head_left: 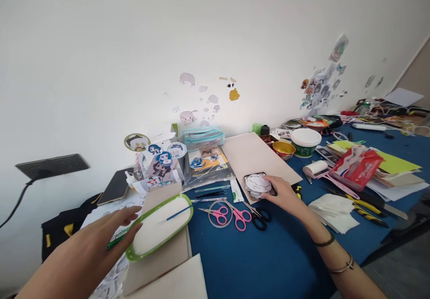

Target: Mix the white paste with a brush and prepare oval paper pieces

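My right hand (282, 194) has thumb and fingers at the edge of a rounded white paper cutout (257, 185) with line drawing on it. The cutout lies over a dark-rimmed, phone-sized rectangle (247, 176) at the near end of a beige board (250, 153). My left hand (104, 238) hovers by the left rim of a green-edged white tray (190, 209), thumb and fingers apart, holding nothing. Across that tray rests a blue paintbrush (179, 212). Between my hands lie pink scissors (220, 215), a second pink pair (242, 218) and black-handled scissors (260, 218).
A white-lidded tub (305, 138) and a gold tin (284, 149) stand behind my right hand. Rightward are a pink lint roller (317, 168), a red packet (358, 167), white tissues (336, 211) and yellow-black pliers (369, 216). A clear pouch (208, 173) lies near the wall.
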`<action>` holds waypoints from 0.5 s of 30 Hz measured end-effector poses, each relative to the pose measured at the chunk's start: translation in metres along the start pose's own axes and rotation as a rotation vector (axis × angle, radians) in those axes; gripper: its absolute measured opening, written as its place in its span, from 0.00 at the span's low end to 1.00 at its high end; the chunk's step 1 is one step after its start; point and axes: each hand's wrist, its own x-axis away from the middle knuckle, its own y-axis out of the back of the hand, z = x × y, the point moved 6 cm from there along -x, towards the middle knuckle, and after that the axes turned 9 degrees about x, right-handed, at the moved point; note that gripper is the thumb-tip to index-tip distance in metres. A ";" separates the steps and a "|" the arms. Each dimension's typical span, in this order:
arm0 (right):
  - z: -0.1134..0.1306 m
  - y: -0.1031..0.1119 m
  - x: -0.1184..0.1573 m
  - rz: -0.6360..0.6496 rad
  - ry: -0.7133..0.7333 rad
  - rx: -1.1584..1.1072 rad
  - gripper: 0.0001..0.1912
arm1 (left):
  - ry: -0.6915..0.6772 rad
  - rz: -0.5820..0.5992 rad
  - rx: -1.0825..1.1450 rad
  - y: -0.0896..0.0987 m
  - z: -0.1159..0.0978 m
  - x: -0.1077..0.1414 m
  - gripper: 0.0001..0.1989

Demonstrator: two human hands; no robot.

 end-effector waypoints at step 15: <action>0.004 0.001 -0.012 -0.044 0.031 -0.173 0.26 | 0.178 0.239 0.008 -0.006 -0.030 0.007 0.22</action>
